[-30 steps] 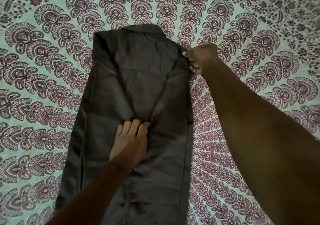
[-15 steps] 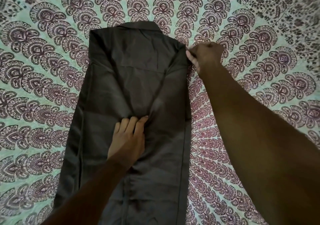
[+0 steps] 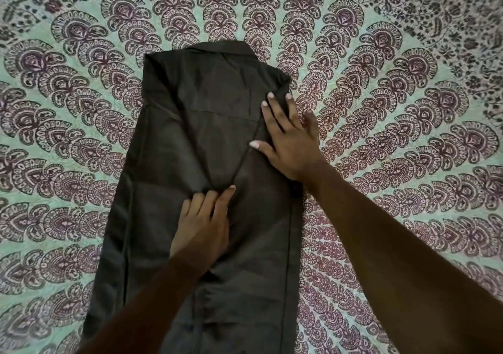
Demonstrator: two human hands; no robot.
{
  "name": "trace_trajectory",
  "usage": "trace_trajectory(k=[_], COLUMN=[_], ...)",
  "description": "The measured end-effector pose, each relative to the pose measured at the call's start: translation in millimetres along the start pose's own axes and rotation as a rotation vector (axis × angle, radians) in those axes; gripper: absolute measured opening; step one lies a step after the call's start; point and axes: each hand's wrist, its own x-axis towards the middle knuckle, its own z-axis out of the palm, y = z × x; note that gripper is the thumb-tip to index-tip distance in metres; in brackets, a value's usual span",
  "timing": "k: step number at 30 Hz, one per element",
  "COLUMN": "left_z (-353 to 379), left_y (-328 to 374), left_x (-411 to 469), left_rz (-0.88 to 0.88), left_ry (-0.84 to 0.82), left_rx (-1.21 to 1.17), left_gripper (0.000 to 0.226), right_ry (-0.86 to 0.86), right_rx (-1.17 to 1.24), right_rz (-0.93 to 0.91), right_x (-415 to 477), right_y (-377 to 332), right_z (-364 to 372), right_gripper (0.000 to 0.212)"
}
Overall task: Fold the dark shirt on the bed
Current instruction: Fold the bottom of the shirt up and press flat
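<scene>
Your mint-green bedspread with maroon paisley print [image 3: 408,108] fills the view. The dark brown-grey cotton shirt [image 3: 190,136] lies flat along its middle, collar [image 3: 217,47] toward the bed's far side, with both sides folded inward into a long narrow strip. Your right arm reaches in from the near right, and your right hand [image 3: 288,141] lies palm down on the shirt's far right shoulder, fingers [image 3: 272,108] straight and spread. Your left hand [image 3: 200,231] presses flat on the shirt's centre, fingers together, where the diagonal folds meet.
</scene>
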Motion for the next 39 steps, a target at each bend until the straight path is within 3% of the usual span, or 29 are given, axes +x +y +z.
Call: trace_trajectory(k=[7,9,13,17,24,29,31,34,36,39], left_z=[1,2,3,4,1,-14,-20,-30,-34,-41], left_y=[-4,-6,-7,-7,-7,-5,-6,-10,-15,-21], left_x=[-2,-2,-3,-2,-2,-5,-13,-35,-57,-95], left_rz=[0.03,0.073,0.091,0.095,0.111,0.114,0.161,0.369,0.486,0.527], left_ry=[-0.028,-0.024,-0.045,-0.034,0.015,0.015,-0.052,-0.2,-0.289,-0.395], left_rx=[0.018,0.039,0.078,0.089,0.01,-0.079,0.033,0.172,0.193,0.196], left_gripper=[0.051,0.052,0.056,0.054,0.046,0.042,0.052,0.067,0.07,0.077], right_ry=[-0.128,-0.09,0.092,0.031,0.031,0.009,0.013,-0.017,-0.032,-0.072], right_rx=[-0.03,-0.036,0.029,0.021,-0.005,0.012,0.007,0.002,0.012,0.017], right_rz=[-0.003,0.025,0.058,0.015,0.208,0.171,0.196,0.229,0.228,0.216], right_x=[58,55,-1,-40,-17,-108,-147,-190,-215,-249], right_y=[24,18,-17,-15,-18,-67,-81,-96,-108,-129], right_z=[-21,-27,-20,2,-4,14,23,31,33,35], right_gripper=[0.088,0.087,0.083,0.081,0.079,0.074,0.073,0.075,0.076,0.076])
